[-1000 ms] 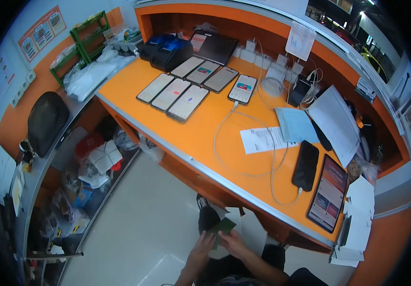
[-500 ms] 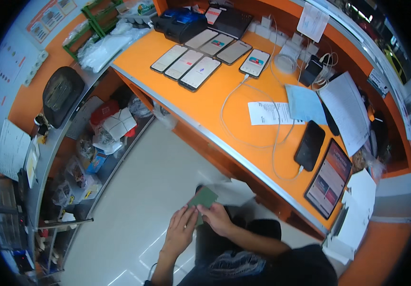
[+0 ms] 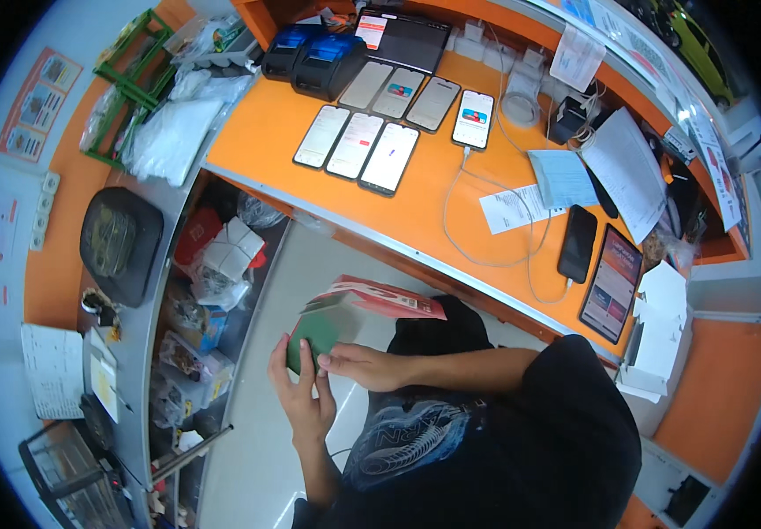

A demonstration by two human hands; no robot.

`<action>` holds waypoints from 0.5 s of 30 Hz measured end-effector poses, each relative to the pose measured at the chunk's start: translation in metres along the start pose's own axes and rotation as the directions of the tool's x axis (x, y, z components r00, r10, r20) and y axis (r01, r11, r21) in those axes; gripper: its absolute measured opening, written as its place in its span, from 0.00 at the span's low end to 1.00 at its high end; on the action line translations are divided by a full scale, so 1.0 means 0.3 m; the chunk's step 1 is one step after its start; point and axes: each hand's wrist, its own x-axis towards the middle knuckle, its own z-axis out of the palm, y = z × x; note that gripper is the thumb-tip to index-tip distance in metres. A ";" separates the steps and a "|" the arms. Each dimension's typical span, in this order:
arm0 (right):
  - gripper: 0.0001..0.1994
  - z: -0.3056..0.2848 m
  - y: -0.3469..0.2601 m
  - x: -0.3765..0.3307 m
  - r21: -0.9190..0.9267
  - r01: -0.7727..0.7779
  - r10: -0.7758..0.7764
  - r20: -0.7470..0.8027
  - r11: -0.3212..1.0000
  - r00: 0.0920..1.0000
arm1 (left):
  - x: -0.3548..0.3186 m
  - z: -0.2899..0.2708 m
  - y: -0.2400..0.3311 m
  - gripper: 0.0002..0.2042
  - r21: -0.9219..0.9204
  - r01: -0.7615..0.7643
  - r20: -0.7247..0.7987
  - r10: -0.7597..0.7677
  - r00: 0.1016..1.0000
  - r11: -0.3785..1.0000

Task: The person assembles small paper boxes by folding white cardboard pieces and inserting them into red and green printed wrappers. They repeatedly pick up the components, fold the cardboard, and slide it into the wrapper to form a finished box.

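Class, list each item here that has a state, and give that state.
Green card, held by left hand and right hand
Three front smartphones, screens lit
Three rear smartphones, middle one lit, outer two dimmer
Smartphone beside these, lit, cabled
Black smartphone, screen dark, cabled
Tablet, screen lit

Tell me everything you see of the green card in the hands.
The green card is plain and matte, apparently stiff paper. It is held tilted over the floor, beside the desk. A finger of the left hand lies across its face; fingertips of the right hand meet its lower right edge. A red printed part adjoins its upper right, perhaps one piece with it.
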 end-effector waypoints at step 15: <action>0.22 -0.891 -0.198 0.235 -0.569 -0.751 -0.674 -0.702 0.334 0.232 | 0.594 -0.261 -0.424 0.21 -0.032 0.281 -0.093 -0.283 0.954 0.959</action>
